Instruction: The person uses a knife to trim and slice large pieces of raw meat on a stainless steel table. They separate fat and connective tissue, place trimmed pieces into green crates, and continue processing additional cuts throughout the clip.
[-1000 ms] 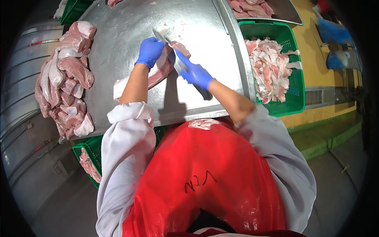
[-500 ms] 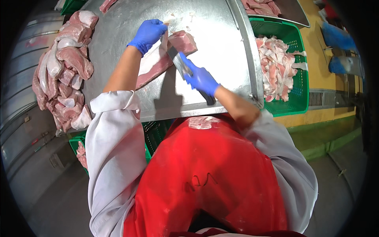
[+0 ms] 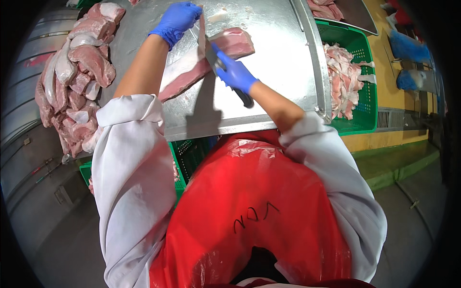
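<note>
A long slab of pale-fatted pink meat (image 3: 183, 82) lies slantwise on the metal table (image 3: 276, 81). My left hand (image 3: 177, 21), in a blue glove, is closed on a thin strip of fat (image 3: 201, 28) and holds it raised above the slab. In my right hand (image 3: 236, 74), also gloved in blue, is a knife (image 3: 211, 56) with a dark handle. Its blade lies across the slab, at the lower end of the raised strip. Whether the strip is still joined to the slab is hard to see behind the blade.
Large meat pieces (image 3: 89, 62) are heaped along the table's left side. To the right, a green crate (image 3: 366, 108) holds pale trimmings (image 3: 343, 79). Another green crate (image 3: 185, 165) stands below the table's near edge. A metal tray (image 3: 353, 14) with meat is at the far right.
My left hand has moved farther away and up, stretching the strip out. My right hand and the knife have shifted slightly left and away. The view has moved a little too.
</note>
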`<action>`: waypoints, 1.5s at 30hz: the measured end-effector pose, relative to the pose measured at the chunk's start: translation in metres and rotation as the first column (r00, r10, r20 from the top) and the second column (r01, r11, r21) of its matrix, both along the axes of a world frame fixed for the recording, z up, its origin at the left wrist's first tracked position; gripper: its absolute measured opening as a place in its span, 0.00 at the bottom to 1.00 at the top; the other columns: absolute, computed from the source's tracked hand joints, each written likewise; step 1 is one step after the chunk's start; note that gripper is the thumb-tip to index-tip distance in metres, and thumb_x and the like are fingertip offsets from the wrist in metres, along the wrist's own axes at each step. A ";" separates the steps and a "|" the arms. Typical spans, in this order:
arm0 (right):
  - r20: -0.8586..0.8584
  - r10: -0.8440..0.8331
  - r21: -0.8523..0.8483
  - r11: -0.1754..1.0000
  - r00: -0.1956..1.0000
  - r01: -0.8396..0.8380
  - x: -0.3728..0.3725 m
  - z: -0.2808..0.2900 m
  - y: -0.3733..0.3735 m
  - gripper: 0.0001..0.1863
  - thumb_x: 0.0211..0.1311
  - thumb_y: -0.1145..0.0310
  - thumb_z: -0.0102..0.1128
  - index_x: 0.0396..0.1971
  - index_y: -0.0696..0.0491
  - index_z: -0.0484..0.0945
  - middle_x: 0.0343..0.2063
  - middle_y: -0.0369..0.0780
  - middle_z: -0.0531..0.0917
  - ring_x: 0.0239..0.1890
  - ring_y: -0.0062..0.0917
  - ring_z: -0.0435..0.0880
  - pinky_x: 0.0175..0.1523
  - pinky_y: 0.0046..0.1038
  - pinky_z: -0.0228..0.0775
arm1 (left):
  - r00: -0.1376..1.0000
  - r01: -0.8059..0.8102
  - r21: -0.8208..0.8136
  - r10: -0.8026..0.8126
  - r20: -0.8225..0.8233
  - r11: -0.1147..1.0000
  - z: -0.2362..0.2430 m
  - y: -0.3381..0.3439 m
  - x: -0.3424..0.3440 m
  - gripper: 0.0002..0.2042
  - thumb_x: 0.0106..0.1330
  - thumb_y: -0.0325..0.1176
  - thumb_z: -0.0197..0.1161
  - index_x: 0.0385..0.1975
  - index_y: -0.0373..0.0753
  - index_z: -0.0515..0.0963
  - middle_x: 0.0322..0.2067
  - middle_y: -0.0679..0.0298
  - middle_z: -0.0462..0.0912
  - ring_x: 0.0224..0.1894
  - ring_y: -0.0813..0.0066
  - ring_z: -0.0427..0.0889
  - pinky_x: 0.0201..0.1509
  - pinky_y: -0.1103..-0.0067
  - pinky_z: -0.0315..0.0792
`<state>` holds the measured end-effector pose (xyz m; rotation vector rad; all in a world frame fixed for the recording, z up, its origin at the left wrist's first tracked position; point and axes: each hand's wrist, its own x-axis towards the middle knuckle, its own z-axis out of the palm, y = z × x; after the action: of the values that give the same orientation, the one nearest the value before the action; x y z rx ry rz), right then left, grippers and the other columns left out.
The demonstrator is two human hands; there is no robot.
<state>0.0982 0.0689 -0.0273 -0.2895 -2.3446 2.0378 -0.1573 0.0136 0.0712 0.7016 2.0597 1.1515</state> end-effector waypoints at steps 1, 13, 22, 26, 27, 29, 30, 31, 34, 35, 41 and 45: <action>0.177 0.098 0.017 0.995 0.979 -0.102 0.025 0.017 -0.005 0.40 0.69 0.57 0.48 0.75 0.36 0.40 0.32 0.46 0.82 0.23 0.32 0.82 0.37 0.33 0.80 | 0.999 -0.038 -0.010 0.038 0.012 0.999 -0.004 -0.014 -0.015 0.07 0.65 0.32 0.61 0.30 0.35 0.79 0.25 0.68 0.77 0.26 0.81 0.72 0.31 0.83 0.66; 0.103 0.094 0.082 0.991 0.990 -0.102 0.044 -0.003 -0.062 0.41 0.66 0.62 0.50 0.76 0.41 0.41 0.24 0.49 0.82 0.22 0.37 0.83 0.36 0.36 0.79 | 0.987 -0.086 0.096 0.098 -0.125 0.992 0.069 -0.031 0.021 0.07 0.60 0.30 0.57 0.20 0.39 0.76 0.18 0.67 0.71 0.20 0.79 0.67 0.23 0.78 0.61; 0.208 0.048 -0.002 0.999 0.977 -0.048 -0.026 0.032 -0.097 0.44 0.64 0.69 0.49 0.76 0.43 0.36 0.25 0.53 0.82 0.26 0.40 0.85 0.35 0.36 0.79 | 0.972 -0.104 0.169 0.136 -0.190 0.980 0.115 -0.050 0.043 0.07 0.60 0.30 0.58 0.20 0.39 0.76 0.17 0.68 0.72 0.19 0.80 0.69 0.23 0.79 0.62; 0.110 0.107 -0.032 0.994 0.988 -0.104 0.029 0.002 -0.125 0.41 0.68 0.61 0.46 0.76 0.40 0.37 0.26 0.51 0.83 0.26 0.43 0.86 0.38 0.38 0.79 | 0.982 -0.081 0.184 0.110 -0.153 0.980 0.127 -0.072 0.030 0.07 0.60 0.30 0.58 0.20 0.39 0.76 0.17 0.69 0.72 0.19 0.80 0.69 0.22 0.80 0.62; 0.121 0.080 -0.095 0.993 0.989 -0.069 0.007 0.009 -0.121 0.41 0.68 0.62 0.47 0.76 0.42 0.38 0.27 0.52 0.83 0.26 0.44 0.85 0.37 0.39 0.78 | 0.983 -0.008 0.190 0.043 -0.178 0.982 0.131 -0.073 0.037 0.07 0.61 0.30 0.59 0.21 0.39 0.76 0.17 0.69 0.72 0.18 0.80 0.69 0.22 0.81 0.62; -0.009 -0.082 0.156 0.984 0.997 0.083 -0.073 -0.004 -0.107 0.40 0.66 0.67 0.48 0.75 0.45 0.41 0.28 0.53 0.83 0.25 0.45 0.84 0.35 0.42 0.77 | 0.969 0.035 0.232 0.023 -0.244 0.972 0.138 -0.060 0.053 0.07 0.61 0.30 0.59 0.21 0.39 0.76 0.17 0.70 0.72 0.18 0.81 0.68 0.22 0.81 0.61; -0.005 -0.090 0.138 0.986 0.996 0.090 -0.072 -0.007 -0.115 0.41 0.65 0.68 0.48 0.75 0.45 0.40 0.27 0.53 0.83 0.25 0.44 0.84 0.35 0.43 0.77 | 0.960 0.042 0.249 0.030 -0.279 0.968 0.140 -0.062 0.053 0.07 0.61 0.30 0.60 0.21 0.39 0.76 0.17 0.70 0.72 0.18 0.82 0.68 0.22 0.82 0.61; -0.005 -0.098 0.120 0.988 0.995 0.098 -0.069 -0.009 -0.126 0.41 0.65 0.69 0.48 0.75 0.46 0.40 0.27 0.53 0.83 0.25 0.43 0.84 0.35 0.43 0.77 | 0.971 -0.015 0.270 0.078 -0.227 0.963 0.142 -0.066 0.049 0.07 0.62 0.30 0.60 0.22 0.39 0.76 0.17 0.70 0.71 0.18 0.82 0.68 0.22 0.82 0.61; 0.129 0.061 0.038 0.997 0.990 -0.066 -0.002 0.011 -0.161 0.42 0.64 0.70 0.47 0.76 0.44 0.39 0.26 0.55 0.82 0.26 0.44 0.85 0.36 0.44 0.78 | 0.975 -0.140 0.320 0.187 -0.119 0.937 0.152 -0.086 0.031 0.07 0.62 0.31 0.61 0.22 0.38 0.76 0.18 0.71 0.71 0.19 0.83 0.67 0.22 0.82 0.60; 0.121 0.046 0.015 0.999 0.992 -0.048 0.011 0.013 -0.169 0.43 0.64 0.70 0.48 0.76 0.44 0.39 0.26 0.56 0.82 0.26 0.44 0.85 0.35 0.44 0.77 | 0.978 -0.130 0.321 0.174 -0.113 0.938 0.156 -0.092 0.030 0.07 0.62 0.31 0.61 0.23 0.38 0.76 0.18 0.71 0.71 0.19 0.83 0.67 0.22 0.83 0.60; 0.134 -0.091 0.253 0.966 0.987 0.054 -0.093 -0.014 -0.168 0.42 0.64 0.69 0.50 0.75 0.45 0.42 0.36 0.57 0.83 0.32 0.49 0.84 0.39 0.46 0.76 | 0.986 -0.043 0.427 0.106 -0.126 0.903 0.169 -0.110 0.045 0.06 0.62 0.29 0.59 0.23 0.38 0.76 0.18 0.71 0.71 0.19 0.84 0.66 0.22 0.84 0.60; 0.027 0.023 0.137 0.990 0.999 -0.026 -0.017 -0.019 -0.209 0.43 0.64 0.69 0.49 0.75 0.45 0.38 0.30 0.57 0.83 0.28 0.50 0.84 0.39 0.47 0.76 | 0.977 -0.133 0.465 0.195 -0.089 0.875 0.190 -0.136 0.039 0.07 0.62 0.29 0.59 0.22 0.38 0.75 0.19 0.70 0.72 0.19 0.84 0.66 0.23 0.84 0.60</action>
<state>0.0808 -0.1396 -0.0461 -0.2849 -2.5005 1.8814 -0.1182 -0.1220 0.2616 0.8537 2.0001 1.7671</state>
